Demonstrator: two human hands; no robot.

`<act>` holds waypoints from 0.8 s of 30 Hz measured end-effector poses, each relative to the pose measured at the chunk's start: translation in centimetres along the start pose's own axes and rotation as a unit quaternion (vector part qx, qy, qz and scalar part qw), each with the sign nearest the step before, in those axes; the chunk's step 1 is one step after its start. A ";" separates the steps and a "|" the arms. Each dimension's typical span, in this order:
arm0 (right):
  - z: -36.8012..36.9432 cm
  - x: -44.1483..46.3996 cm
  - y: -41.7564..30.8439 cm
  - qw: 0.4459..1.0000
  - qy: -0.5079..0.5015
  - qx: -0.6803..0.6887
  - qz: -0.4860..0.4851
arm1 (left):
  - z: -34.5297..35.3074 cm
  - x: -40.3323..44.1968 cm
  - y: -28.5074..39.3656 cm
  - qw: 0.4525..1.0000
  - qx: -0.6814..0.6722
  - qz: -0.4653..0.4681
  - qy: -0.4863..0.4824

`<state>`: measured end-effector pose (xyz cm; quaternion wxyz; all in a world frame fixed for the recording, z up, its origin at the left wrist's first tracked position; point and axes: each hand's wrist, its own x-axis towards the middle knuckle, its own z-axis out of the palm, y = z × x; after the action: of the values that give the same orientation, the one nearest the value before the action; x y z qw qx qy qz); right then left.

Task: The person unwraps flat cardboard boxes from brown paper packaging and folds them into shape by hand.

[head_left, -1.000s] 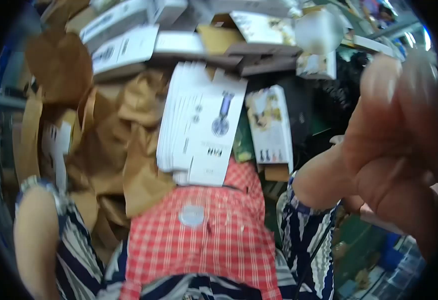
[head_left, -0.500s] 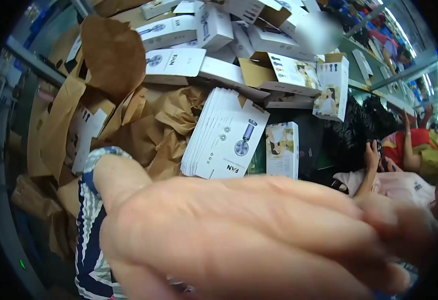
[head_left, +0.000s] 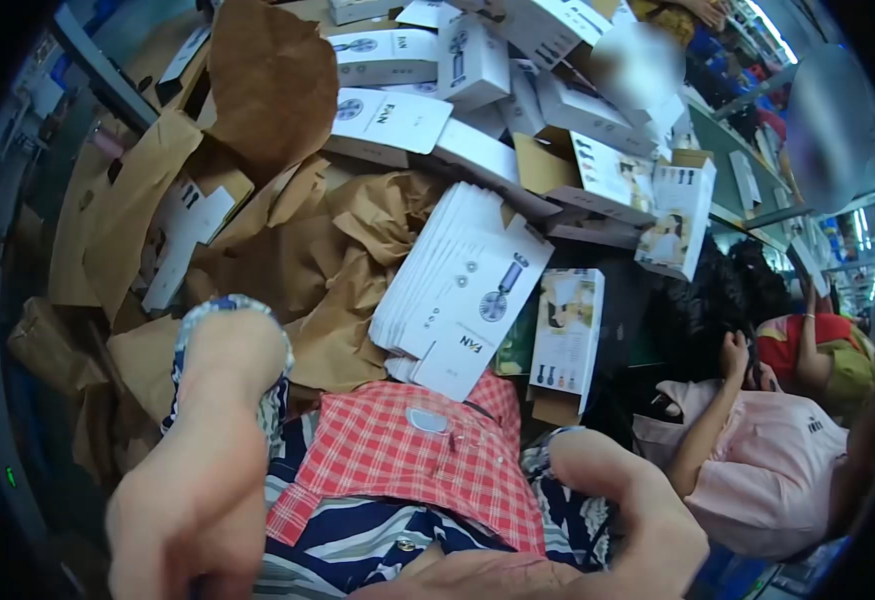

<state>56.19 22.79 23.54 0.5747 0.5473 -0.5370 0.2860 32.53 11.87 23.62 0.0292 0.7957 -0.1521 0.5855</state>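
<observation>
The left hand (head_left: 190,540) is low on the left, in front of the striped clothing, its fingers partly curled and cut off by the bottom edge; whether it has hold of anything cannot be told. The right hand (head_left: 498,578) lies along the bottom edge, mostly out of sight, so how far open it is and what it may hold cannot be told either. Both forearms come out of ruffled, patterned cuffs and bend in toward the wearer.

The stack of flat cartons (head_left: 468,285) lies just beyond the red checked apron (head_left: 408,440), slightly fanned, its top one printed with a purple handheld fan and the word FAN. A clear oval patch (head_left: 428,420) shows on the apron. To the right of the stack is a picture carton (head_left: 566,330) with its brown flap open at the near end. Crumpled brown paper (head_left: 333,260) spreads to the left, beside an open cardboard box (head_left: 123,215) holding a white carton (head_left: 183,240). More white boxes (head_left: 393,120) are piled loosely beyond, at several angles.

On the right, a person in a pink top (head_left: 773,465) raises a hand near a dark heap (head_left: 723,285).
</observation>
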 end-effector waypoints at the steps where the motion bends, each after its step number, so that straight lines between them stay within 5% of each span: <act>1: 0.1 -2.3 -0.9 0.882 -0.065 0.346 0.312 | 0.2 -0.6 0.4 0.993 0.022 0.102 0.061; 2: -0.9 -5.0 -2.0 0.832 -0.124 0.419 0.342 | 0.8 -1.5 1.6 0.954 0.174 0.181 0.163; 3: -1.3 -6.8 -2.8 0.812 -0.079 0.363 0.451 | 0.2 -3.5 2.0 0.955 0.170 0.177 0.166; 4: -1.0 -8.0 -2.6 0.835 -0.022 0.101 0.540 | -0.9 -6.2 1.8 0.976 0.168 0.044 0.131; 5: -0.7 -9.2 -2.4 0.717 0.010 -0.196 0.669 | -1.0 -8.6 1.0 0.969 0.156 -0.123 0.147; 6: -0.4 -10.5 -2.3 0.561 0.065 -0.320 0.760 | -1.1 -11.0 0.1 0.935 0.144 -0.287 0.153; 8: -1.7 -17.3 -1.2 0.474 -0.023 -0.503 0.722 | 0.0 -12.8 -4.3 0.748 0.111 -0.613 0.229; 9: -2.2 -19.4 -1.2 0.375 -0.018 -0.489 0.787 | 0.2 -16.8 -6.2 0.719 0.172 -0.653 0.162; 11: -3.0 -25.3 -1.8 0.266 -0.042 -0.492 0.827 | 1.0 -24.0 -8.7 0.675 0.330 -0.657 0.054; 14: -2.1 -32.2 -2.6 0.350 -0.027 -0.537 0.767 | 3.2 -29.4 -10.7 0.559 0.370 -0.738 -0.070; 16: -1.1 -32.8 -2.2 0.412 0.002 -0.556 0.721 | 4.9 -30.4 -11.4 0.537 0.373 -0.753 -0.074; 17: -0.6 -30.7 -1.2 0.365 0.040 -0.511 0.777 | 5.3 -30.2 -11.4 0.543 0.377 -0.747 -0.070; 20: -0.1 -28.9 -0.6 0.416 0.185 -0.422 0.784 | 5.4 -29.1 -10.6 0.540 0.369 -0.752 -0.082; 23: 1.5 -26.2 0.0 0.508 0.139 -0.543 0.654 | 4.3 -27.6 -8.9 0.627 0.411 -0.660 -0.041; 24: 1.7 -25.4 -0.1 0.526 0.110 -0.542 0.646 | 3.4 -24.6 -8.2 0.666 0.317 -0.674 0.036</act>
<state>49.18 27.71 -0.46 0.4733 -0.4021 -0.7277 0.2910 31.27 24.00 0.45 0.1674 0.6209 0.6216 0.4474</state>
